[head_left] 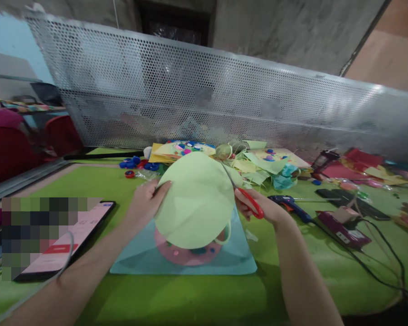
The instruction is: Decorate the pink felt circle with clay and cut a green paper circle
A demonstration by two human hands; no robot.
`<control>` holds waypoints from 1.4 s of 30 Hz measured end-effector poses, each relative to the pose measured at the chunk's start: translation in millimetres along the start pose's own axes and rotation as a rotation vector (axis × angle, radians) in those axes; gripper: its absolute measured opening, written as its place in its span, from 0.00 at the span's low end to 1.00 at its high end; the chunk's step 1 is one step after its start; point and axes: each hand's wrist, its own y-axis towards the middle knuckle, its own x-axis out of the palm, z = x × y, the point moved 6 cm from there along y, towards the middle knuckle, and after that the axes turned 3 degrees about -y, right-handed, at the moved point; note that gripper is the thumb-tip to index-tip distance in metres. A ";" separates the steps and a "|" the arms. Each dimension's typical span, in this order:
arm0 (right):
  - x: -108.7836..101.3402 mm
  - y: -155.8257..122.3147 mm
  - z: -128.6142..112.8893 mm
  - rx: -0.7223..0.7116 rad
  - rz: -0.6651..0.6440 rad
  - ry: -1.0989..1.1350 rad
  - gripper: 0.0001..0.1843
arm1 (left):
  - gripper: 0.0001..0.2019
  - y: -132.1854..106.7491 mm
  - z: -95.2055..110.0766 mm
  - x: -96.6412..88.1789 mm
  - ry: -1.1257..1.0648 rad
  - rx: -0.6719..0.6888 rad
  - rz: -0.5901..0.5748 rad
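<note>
Pinching one green sheet [194, 199], left fingers [163, 188] closed; right fingers [244, 210] curled round one pair of scissors [253, 202]

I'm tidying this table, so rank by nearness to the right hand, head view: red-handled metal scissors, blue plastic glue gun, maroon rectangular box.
1. Scissors: in the right hand.
2. Glue gun: on the table, right of that hand.
3. Maroon box: farther right.

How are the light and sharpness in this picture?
Head view throughout: glare on the metal panel, soft shading on the pale green paper, a shadow on the green table beside the blue sheet; square blocks hide part of the phone; right edge smeared.
</note>
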 end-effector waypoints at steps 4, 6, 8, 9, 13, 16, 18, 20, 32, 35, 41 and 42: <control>-2.5 1.9 5.5 -0.006 -0.016 -0.014 0.29 | 0.17 0.4 2.3 0.4 0.033 0.019 -0.019; -5.3 2.6 8.7 -0.009 -0.015 -0.034 0.28 | 0.18 0.4 2.6 0.0 0.046 0.021 -0.015; -6.4 2.0 9.2 -0.013 -0.024 -0.050 0.28 | 0.17 0.2 2.6 0.9 0.048 0.023 -0.027; -6.0 1.4 8.4 -0.013 -0.032 -0.056 0.28 | 0.17 0.0 2.6 1.9 0.046 0.025 -0.039; -4.1 -1.3 6.1 0.010 -0.051 -0.064 0.29 | 0.18 0.1 2.3 4.2 0.039 0.039 -0.076; -5.5 -1.4 9.0 0.030 -0.045 -0.075 0.28 | 0.18 1.0 0.7 3.8 0.038 0.029 -0.087; -6.7 -1.1 9.3 0.023 -0.037 -0.091 0.27 | 0.18 1.5 -0.3 3.6 0.038 0.019 -0.096; -5.9 -1.3 6.7 0.005 -0.037 -0.109 0.28 | 0.19 1.6 -0.4 3.9 0.036 0.016 -0.105; -6.1 0.4 9.1 -0.008 -0.062 -0.120 0.27 | 0.19 0.7 2.5 5.9 0.014 0.044 -0.137; -2.1 0.8 7.7 0.001 -0.077 -0.121 0.29 | 0.20 -0.7 3.4 7.0 0.007 0.053 -0.153; -3.1 0.2 6.6 -0.013 -0.051 -0.133 0.29 | 0.19 -2.1 3.8 8.9 -0.005 0.081 -0.172; -3.4 -0.1 6.5 -0.015 -0.053 -0.137 0.29 | 0.19 -2.0 4.0 9.2 -0.006 0.088 -0.175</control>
